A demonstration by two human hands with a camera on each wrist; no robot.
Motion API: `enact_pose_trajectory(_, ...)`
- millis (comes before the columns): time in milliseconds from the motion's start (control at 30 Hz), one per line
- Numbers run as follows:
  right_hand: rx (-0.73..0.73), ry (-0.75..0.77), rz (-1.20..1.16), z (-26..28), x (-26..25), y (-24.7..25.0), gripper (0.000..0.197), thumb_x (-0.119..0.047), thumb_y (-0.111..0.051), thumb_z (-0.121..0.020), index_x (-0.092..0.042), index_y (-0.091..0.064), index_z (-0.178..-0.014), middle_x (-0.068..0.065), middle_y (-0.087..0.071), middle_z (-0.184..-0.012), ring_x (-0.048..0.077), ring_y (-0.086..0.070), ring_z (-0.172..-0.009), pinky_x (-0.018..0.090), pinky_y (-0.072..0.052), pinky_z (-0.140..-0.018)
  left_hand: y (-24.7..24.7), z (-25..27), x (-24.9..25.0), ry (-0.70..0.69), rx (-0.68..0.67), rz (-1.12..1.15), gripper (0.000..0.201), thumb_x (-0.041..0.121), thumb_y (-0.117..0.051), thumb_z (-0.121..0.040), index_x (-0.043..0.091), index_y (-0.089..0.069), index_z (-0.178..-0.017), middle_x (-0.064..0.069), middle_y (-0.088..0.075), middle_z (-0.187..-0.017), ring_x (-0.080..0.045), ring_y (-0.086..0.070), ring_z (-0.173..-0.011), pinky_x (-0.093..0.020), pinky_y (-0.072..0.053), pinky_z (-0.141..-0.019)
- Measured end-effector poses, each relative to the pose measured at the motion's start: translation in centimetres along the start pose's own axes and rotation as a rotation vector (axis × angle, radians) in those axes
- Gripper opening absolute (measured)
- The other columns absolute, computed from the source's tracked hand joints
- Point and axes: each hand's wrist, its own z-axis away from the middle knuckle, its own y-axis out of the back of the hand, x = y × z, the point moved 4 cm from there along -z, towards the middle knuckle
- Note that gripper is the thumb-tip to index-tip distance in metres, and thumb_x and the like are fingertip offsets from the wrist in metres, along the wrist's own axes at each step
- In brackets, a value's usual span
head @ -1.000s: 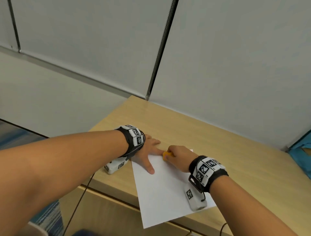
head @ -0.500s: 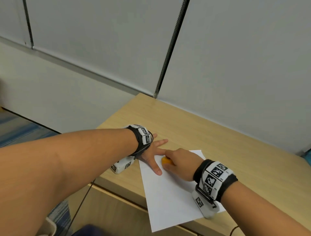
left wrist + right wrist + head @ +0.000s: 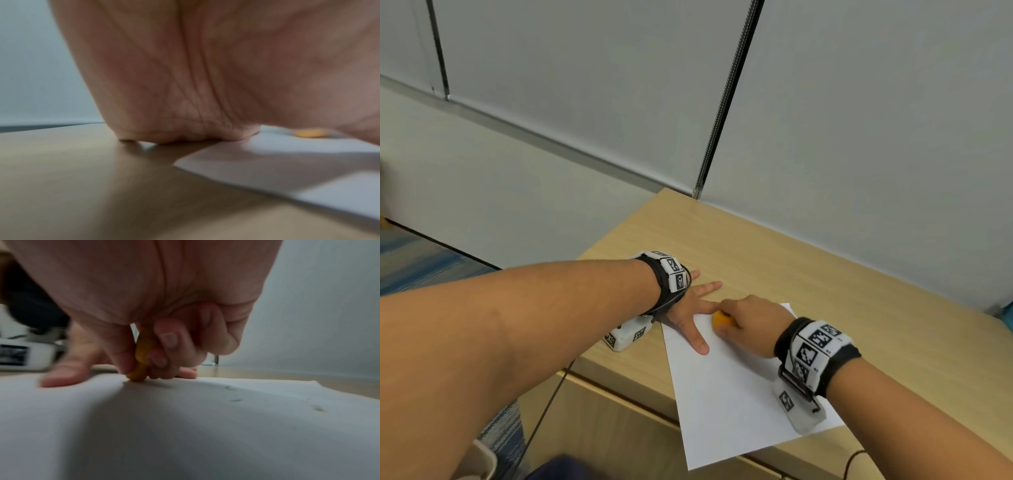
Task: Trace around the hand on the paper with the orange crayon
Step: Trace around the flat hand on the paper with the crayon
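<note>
A white sheet of paper lies slanted on the wooden desk, its near corner past the front edge. My left hand lies flat with fingers spread, the thumb on the paper's far left corner and the other fingers reaching onto bare wood. My right hand pinches a short orange crayon between thumb and fingers. In the right wrist view the crayon has its tip on the paper, in the gap beside the left thumb. The left wrist view shows the palm and the crayon beyond it.
Grey partition panels stand along the desk's far edge. The desk's left edge drops to a patterned carpet. A cable hangs down the desk front. A blue object peeks in at the right edge.
The head view has shifted, so the desk sits further right and lower. My right hand has slid the crayon a little nearer along the left thumb. The left hand stays flat.
</note>
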Motion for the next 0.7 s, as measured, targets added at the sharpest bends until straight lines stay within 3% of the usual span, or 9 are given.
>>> enact_pose_trajectory(100,0.025,-0.089,0.022,-0.9,1.4,0.5,0.025,-0.045,-0.038,-0.101,-0.024,-0.05,-0.095,-0.002,-0.056,-0.08,0.022,-0.058,-0.076,0.033,-0.041,-0.062,0.0,-0.1,0.1,0.003,0.004,-0.001,0.112,0.093,-0.052,-0.056,0.065,0.016,-0.14,0.015,0.035,-0.155,-0.038,0.032,-0.142,-0.07,0.008,-0.111)
enact_pose_trajectory(267,-0.039,0.1,-0.087,0.3,-1.7,-0.8,0.024,-0.044,-0.043,-0.096,-0.025,-0.058,-0.098,-0.004,-0.06,-0.076,0.02,-0.059,-0.072,0.044,-0.054,-0.073,0.0,-0.2,-0.1,-0.009,-0.005,0.006,0.114,0.096,-0.05,-0.052,0.066,0.019,-0.138,0.015,0.036,-0.155,-0.039,0.033,-0.141,-0.071,0.01,-0.109)
enact_pose_trajectory(433,0.0,-0.081,0.056,-1.0,0.9,0.9,0.028,-0.046,-0.036,-0.1,-0.024,-0.051,-0.093,-0.004,-0.055,-0.079,0.022,-0.058,-0.076,0.035,-0.044,-0.066,-0.2,-0.4,0.0,-0.002,0.012,-0.008,0.115,0.097,-0.046,-0.047,0.065,0.016,-0.139,0.014,0.034,-0.156,-0.04,0.031,-0.142,-0.07,0.007,-0.11)
enact_pose_trajectory(600,-0.041,0.053,-0.008,1.1,-2.6,-0.2,0.023,-0.042,-0.043,-0.099,-0.024,-0.051,-0.086,-0.007,-0.05,-0.074,0.022,-0.056,-0.074,0.039,-0.05,-0.071,0.0,-0.3,-0.1,0.004,0.0,-0.038,0.116,0.099,-0.046,-0.047,0.066,0.022,-0.136,0.015,0.036,-0.155,-0.038,0.031,-0.142,-0.071,0.007,-0.11)
enact_pose_trajectory(700,-0.056,0.034,0.006,1.0,-1.9,0.0,0.027,-0.046,-0.044,-0.099,-0.023,-0.055,-0.088,-0.009,-0.051,-0.075,0.019,-0.055,-0.072,0.036,-0.046,-0.067,0.0,-0.2,-0.1,0.0,0.001,-0.035,0.116,0.099,-0.046,-0.048,0.066,0.023,-0.135,0.015,0.036,-0.155,-0.038,0.031,-0.143,-0.07,0.008,-0.11)
